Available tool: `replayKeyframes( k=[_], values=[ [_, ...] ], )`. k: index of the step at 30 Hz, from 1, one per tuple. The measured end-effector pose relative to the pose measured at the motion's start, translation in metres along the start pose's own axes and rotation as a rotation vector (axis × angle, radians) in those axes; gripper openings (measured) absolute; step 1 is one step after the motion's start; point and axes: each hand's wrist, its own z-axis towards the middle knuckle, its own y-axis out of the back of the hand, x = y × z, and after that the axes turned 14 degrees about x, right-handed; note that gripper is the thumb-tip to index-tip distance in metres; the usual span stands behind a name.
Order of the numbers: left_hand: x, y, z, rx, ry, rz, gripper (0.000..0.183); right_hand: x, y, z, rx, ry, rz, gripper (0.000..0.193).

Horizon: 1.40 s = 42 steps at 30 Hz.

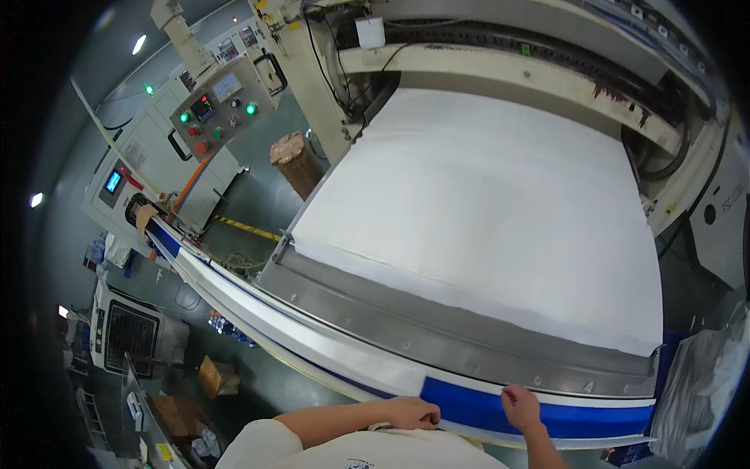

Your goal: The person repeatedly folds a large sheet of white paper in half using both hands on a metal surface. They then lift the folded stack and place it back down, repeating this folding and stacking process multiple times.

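My left hand (414, 412) is closed in a fist close to my body, beside the blue strip along the long front rail. My right hand (521, 406) is closed too, over the blue strip (590, 419) near the rail's upper edge. What either hand grips, if anything, is hidden. Beyond the rail, a wide white sheet stack (484, 211) lies on the machine bed, its near edge slightly uneven. A bare grey metal ledge (375, 301) runs between the stack and the rail.
A control panel (223, 109) with lit green buttons hangs at the upper left. Below it stands a brown wrapped roll (295, 166). A cream machine beam (516, 74) spans the back. Clear plastic sheeting (691, 391) bunches at the right, and a cardboard box (218, 377) sits on the floor.
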Motion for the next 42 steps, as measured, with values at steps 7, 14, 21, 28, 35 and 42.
replayKeyframes(
  k=[7,14,21,28,35,42],
  values=[
    [-0.013,0.002,-0.001,0.030,0.155,0.164,0.043,0.020,-0.015,-0.009,0.063,0.028,0.024,0.018],
    [-0.001,0.002,-0.004,-0.073,-0.002,-0.068,0.041,0.038,-0.029,-0.003,0.300,0.111,0.047,0.025],
    [0.001,-0.002,-0.006,-0.035,0.030,-0.132,0.040,0.060,-0.032,-0.009,0.936,0.037,0.303,0.036],
    [0.012,-0.011,-0.009,-0.119,-0.113,-0.113,0.036,0.056,-0.011,-0.005,1.064,0.081,0.271,0.039],
    [0.028,-0.010,0.001,-0.036,-0.209,-0.118,0.037,0.072,-0.008,-0.001,0.971,0.351,-0.144,0.031],
    [0.024,0.002,0.003,0.059,-0.188,-0.214,0.035,0.073,-0.018,-0.004,0.866,0.364,-0.197,0.024]
  ],
)
